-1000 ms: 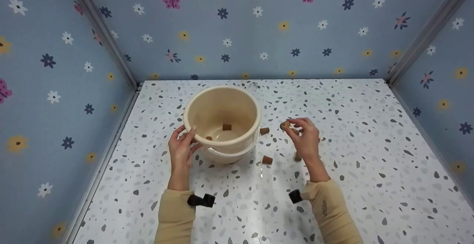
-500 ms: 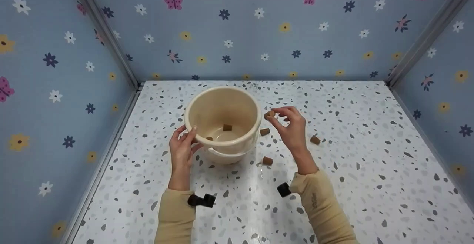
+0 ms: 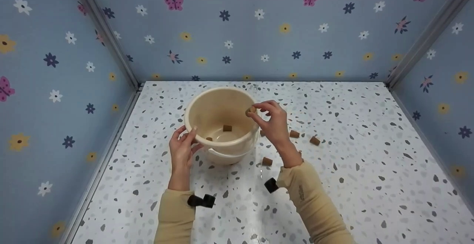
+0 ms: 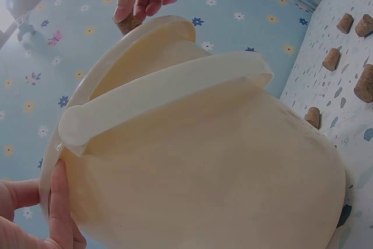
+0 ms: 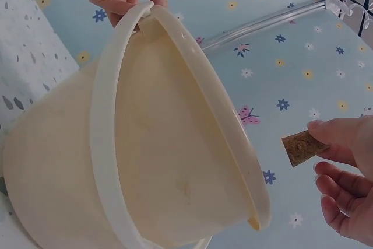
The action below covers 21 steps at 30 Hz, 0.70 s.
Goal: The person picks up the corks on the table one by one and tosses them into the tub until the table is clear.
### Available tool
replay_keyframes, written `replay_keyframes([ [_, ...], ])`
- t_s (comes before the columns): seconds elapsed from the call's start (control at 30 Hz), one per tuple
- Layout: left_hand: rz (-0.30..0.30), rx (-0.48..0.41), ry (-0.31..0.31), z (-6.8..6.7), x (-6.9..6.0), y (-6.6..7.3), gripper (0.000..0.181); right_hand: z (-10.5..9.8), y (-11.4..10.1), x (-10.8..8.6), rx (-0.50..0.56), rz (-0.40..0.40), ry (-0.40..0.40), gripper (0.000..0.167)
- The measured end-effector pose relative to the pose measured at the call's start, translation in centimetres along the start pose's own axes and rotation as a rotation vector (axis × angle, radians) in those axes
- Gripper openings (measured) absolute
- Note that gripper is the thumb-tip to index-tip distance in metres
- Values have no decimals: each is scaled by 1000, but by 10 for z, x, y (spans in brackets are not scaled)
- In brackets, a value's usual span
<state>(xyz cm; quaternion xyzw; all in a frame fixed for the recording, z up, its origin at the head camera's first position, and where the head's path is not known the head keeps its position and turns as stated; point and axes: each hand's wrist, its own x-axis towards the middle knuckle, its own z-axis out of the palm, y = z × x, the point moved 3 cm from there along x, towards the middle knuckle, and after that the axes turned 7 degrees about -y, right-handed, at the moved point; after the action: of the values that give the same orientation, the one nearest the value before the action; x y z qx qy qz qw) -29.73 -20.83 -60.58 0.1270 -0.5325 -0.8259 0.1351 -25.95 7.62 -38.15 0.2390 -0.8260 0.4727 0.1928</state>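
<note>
A cream bucket [image 3: 222, 151] stands on the speckled table, its white handle [image 3: 229, 154] hanging down the front. My left hand [image 3: 181, 146] grips the rim at the left, thumb over the edge and fingers outside. Between thumb and fingertips my right hand [image 3: 274, 123] pinches a cork stopper [image 5: 303, 148], held above the bucket's right rim. Two corks lie inside: one cork [image 3: 227, 128] on the bottom, another [image 3: 209, 139] mostly hidden by the near rim. The left wrist view shows the pinched cork [image 4: 127, 24] just past the rim.
Several loose corks lie on the table right of the bucket, among them one [image 3: 267, 161] near the front, one [image 3: 314, 140] farther right and one [image 3: 294, 134] beyond my right wrist. Blue walls with flowers and butterflies [image 3: 244, 29] enclose the table [image 3: 370, 162].
My right hand has lifted a cork from the group on the right and carried it left to above the bucket's rim. My left hand has stayed on the rim.
</note>
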Motion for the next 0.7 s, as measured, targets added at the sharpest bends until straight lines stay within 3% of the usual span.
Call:
replay_keyframes([
  [0.27,-20,16,-8,2,-4,5,62,10,-7,4,-11,-10,-41,24],
  [0.33,-50,29,-12,5,-9,12,63,11,-8,5,-11,9,-69,28],
  [0.37,-80,15,-18,10,-16,24,59,11,-8,6,-16,20,-83,30],
  [0.5,-124,-9,-32,20,-32,46,53,11,-9,5,-43,51,-122,37],
  [0.57,-118,-15,-41,18,-30,44,53,11,-9,4,-51,54,-127,38],
  [0.7,-58,24,-38,3,-7,10,61,11,-6,2,-51,52,-127,41],
])
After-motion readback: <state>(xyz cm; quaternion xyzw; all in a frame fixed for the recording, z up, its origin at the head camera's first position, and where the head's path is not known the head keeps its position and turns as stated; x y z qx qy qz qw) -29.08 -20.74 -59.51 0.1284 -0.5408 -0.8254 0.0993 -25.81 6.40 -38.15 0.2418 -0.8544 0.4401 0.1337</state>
